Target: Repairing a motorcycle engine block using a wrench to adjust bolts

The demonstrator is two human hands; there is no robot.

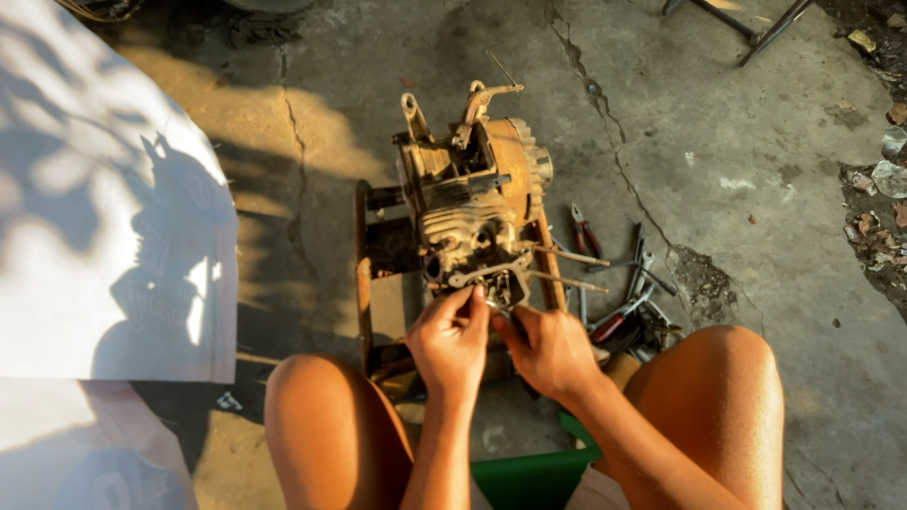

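Note:
A small dirty engine point(472, 198) with cooling fins stands on a rusty metal frame point(364, 274) on the concrete floor, between my bare knees. My left hand point(452, 338) is at the engine's near face, its fingers pinched together on a small part that is too small to tell. Right beside it, my right hand point(548, 349) has its fingers curled at the same spot, and what it grips is hidden. Two thin rods point(572, 267) stick out from the engine to the right.
Several pliers and other hand tools point(624, 293) lie on the floor to the right of the engine. A white sheet point(104, 208) covers the left side. A green container point(534, 477) sits under my legs. Cracks run across the concrete, with rubble at the far right point(879, 179).

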